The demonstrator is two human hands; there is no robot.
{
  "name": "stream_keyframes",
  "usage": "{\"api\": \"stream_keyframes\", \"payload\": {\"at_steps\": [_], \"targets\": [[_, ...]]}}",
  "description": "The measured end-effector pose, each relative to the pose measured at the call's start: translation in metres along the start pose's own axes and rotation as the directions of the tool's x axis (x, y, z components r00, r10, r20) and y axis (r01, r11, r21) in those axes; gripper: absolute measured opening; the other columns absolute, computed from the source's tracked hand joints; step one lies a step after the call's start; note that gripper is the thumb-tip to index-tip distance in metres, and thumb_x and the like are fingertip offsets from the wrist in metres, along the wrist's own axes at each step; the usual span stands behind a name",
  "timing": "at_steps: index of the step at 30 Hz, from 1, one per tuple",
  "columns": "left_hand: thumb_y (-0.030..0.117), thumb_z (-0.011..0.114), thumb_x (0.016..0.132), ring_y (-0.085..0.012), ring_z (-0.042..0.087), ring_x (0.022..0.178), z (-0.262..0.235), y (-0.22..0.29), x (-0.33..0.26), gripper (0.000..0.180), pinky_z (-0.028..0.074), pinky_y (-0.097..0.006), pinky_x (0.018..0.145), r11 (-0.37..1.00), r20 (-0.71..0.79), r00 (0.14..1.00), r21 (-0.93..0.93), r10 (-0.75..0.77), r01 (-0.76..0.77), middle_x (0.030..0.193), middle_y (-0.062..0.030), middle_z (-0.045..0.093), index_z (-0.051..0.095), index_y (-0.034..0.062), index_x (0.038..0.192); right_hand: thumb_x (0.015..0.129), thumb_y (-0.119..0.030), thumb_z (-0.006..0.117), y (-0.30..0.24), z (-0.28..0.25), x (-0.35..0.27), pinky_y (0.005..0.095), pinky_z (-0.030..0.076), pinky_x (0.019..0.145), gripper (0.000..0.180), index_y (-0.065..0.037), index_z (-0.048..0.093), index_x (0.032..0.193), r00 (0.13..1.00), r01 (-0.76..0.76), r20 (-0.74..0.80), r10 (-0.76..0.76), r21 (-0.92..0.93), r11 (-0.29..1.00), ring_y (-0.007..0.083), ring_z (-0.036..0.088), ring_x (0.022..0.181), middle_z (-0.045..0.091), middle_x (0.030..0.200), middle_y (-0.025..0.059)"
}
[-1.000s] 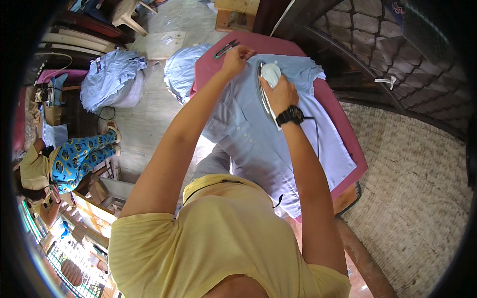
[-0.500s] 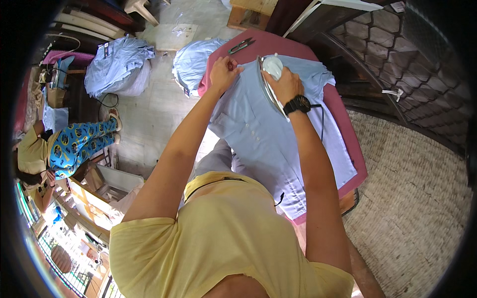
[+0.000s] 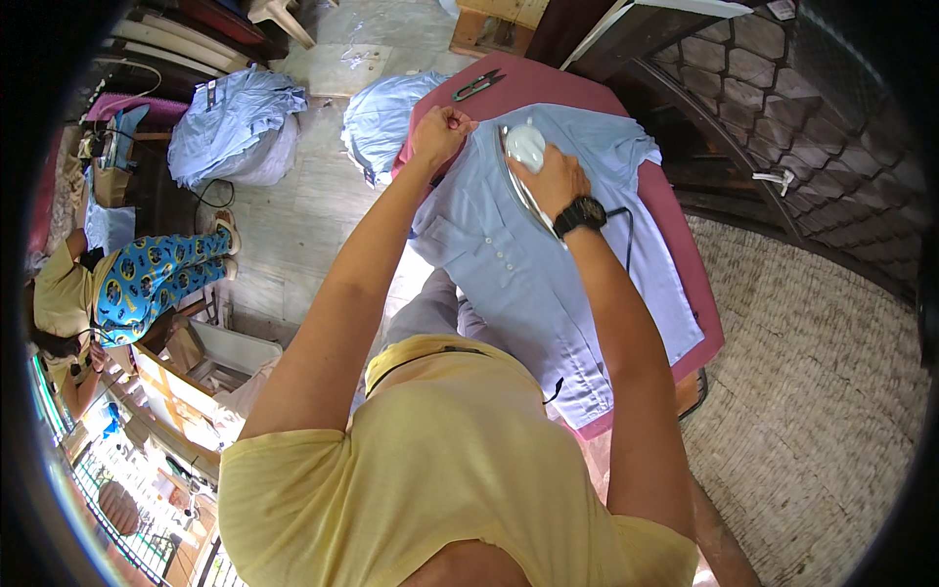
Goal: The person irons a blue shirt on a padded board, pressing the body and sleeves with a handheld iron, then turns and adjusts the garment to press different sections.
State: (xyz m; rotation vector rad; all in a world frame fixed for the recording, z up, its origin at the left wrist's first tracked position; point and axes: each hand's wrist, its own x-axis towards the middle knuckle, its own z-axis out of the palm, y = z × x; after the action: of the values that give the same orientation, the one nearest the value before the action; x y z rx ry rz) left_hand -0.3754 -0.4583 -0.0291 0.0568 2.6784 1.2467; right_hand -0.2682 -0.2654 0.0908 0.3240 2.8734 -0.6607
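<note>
A light blue shirt (image 3: 533, 264) with a row of pale buttons lies spread over a pink-red ironing board (image 3: 675, 235). My right hand (image 3: 558, 180) is wrapped round the handle of a clothes iron (image 3: 525, 147), white on top with a shiny metal soleplate edge. The iron rests on the upper part of the shirt, and its dark cord trails past my wrist. To its left, my left hand (image 3: 438, 137) is closed in a pinch at the shirt's far left edge. Thread snips (image 3: 476, 86) with a green handle lie on the board beyond that hand.
Bundled light blue garments (image 3: 377, 122) sit beside the board's left edge, and a larger pile (image 3: 235, 127) stands farther left. A person (image 3: 147, 284) in patterned blue trousers is at the far left. A dark metal grille gate (image 3: 782, 127) borders the board's right side.
The iron and my right hand have shifted slightly left and toward me across the shirt. My left hand stays at the shirt's edge, almost unmoved.
</note>
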Motion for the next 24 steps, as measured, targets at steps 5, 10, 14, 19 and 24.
{"api": "stream_keyframes", "payload": {"at_steps": [5, 10, 14, 19, 24], "targets": [[0.039, 0.079, 0.078, -0.0171, 0.058, 0.072, 0.003, 0.002, -0.004, 0.031, 0.047, -0.033, 0.068, 0.999, -0.054, 0.998, -0.02, 0.03, -0.031, 0.077, -0.0033, 0.061, 0.073, 0.0095, 0.086, 0.08, -0.056, 0.069, 0.0, 0.0, -0.03, 0.0518, 0.054, 0.071, 0.058, -0.001, 0.067, 0.095, 0.997, 0.061, 0.038, -0.062, 0.006, 0.998, 0.0437, 0.068, 0.082, 0.069, 0.087, 0.0258], [0.036, 0.079, 0.077, -0.0176, 0.06, 0.074, 0.004, -0.001, 0.0, 0.029, 0.048, -0.033, 0.069, 0.999, -0.005, 0.999, -0.02, 0.04, -0.04, 0.08, -0.004, 0.062, 0.073, 0.0086, 0.085, 0.078, -0.057, 0.071, -0.011, 0.012, -0.02, 0.0519, 0.053, 0.069, 0.06, 0.0, 0.066, 0.094, 0.999, 0.034, -0.044, -0.032, 0.052, 0.998, 0.0449, 0.067, 0.079, 0.068, 0.084, 0.0262], [0.036, 0.079, 0.078, -0.0189, 0.061, 0.074, 0.006, -0.006, 0.0, 0.029, 0.049, -0.034, 0.069, 1.0, -0.012, 1.0, -0.016, 0.023, -0.023, 0.08, -0.0044, 0.064, 0.073, 0.0088, 0.086, 0.08, -0.051, 0.071, 0.003, 0.021, -0.062, 0.0502, 0.055, 0.068, 0.053, -0.001, 0.064, 0.093, 1.0, -0.01, -0.016, 0.01, 0.033, 0.999, 0.0411, 0.069, 0.078, 0.069, 0.082, 0.0231], [0.042, 0.078, 0.079, -0.0158, 0.062, 0.073, 0.002, -0.003, 0.006, 0.033, 0.048, -0.032, 0.068, 1.0, 0.035, 0.999, -0.017, 0.025, -0.024, 0.078, -0.0023, 0.065, 0.073, 0.0096, 0.085, 0.078, -0.053, 0.071, -0.005, 0.02, -0.036, 0.0488, 0.056, 0.068, 0.053, -0.002, 0.065, 0.092, 0.995, 0.058, -0.083, -0.055, 0.038, 0.998, 0.0393, 0.07, 0.078, 0.07, 0.081, 0.0222], [0.045, 0.077, 0.079, -0.0133, 0.061, 0.07, -0.003, -0.002, 0.009, 0.034, 0.047, -0.031, 0.067, 0.999, 0.082, 0.997, 0.043, -0.016, 0.013, 0.075, 0.0004, 0.065, 0.072, 0.0116, 0.085, 0.077, -0.057, 0.07, 0.046, -0.003, -0.062, 0.0512, 0.055, 0.072, 0.056, -0.004, 0.068, 0.098, 0.997, -0.006, -0.082, 0.006, 0.0, 1.0, 0.0413, 0.068, 0.083, 0.07, 0.087, 0.0226]]}}
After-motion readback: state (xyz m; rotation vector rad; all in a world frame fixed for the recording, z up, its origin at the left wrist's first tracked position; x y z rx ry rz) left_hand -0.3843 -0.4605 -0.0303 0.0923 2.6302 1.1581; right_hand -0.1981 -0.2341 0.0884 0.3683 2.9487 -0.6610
